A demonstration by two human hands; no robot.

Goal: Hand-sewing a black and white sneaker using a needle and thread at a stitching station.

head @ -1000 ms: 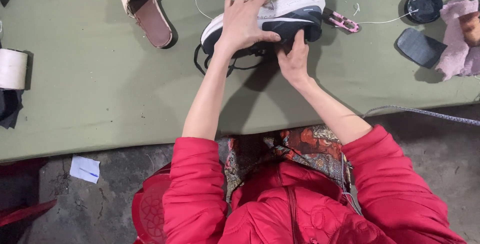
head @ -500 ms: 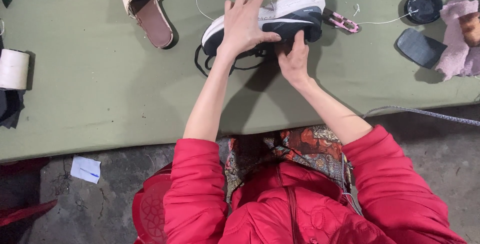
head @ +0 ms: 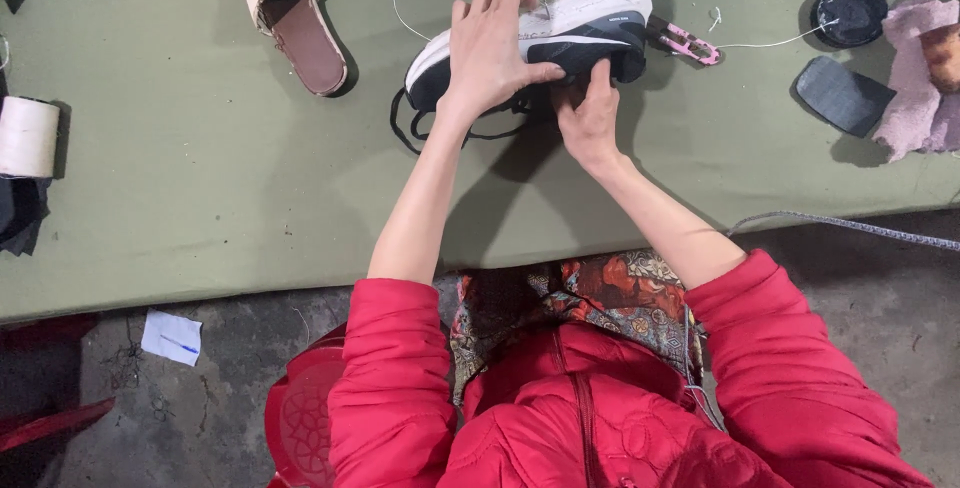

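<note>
A black and white sneaker [head: 580,28] lies on its side on the olive green table [head: 200,178], with black laces trailing below its toe. My left hand [head: 492,48] presses down over the sneaker's middle, fingers spread across the white sole. My right hand [head: 590,113] grips the sneaker from underneath, thumb up against the black upper. Both sleeves are red.
A brown and cream slide sandal [head: 298,16] lies at the upper left. Pink clippers [head: 690,45] with white thread sit right of the sneaker. A black round lid [head: 851,11], a dark insole piece [head: 840,95] and a pink cloth [head: 915,73] are at the right. A white spool [head: 27,136] stands at the left edge.
My hands and the sneaker have barely moved; my left fingers have shifted slightly on the sole.
</note>
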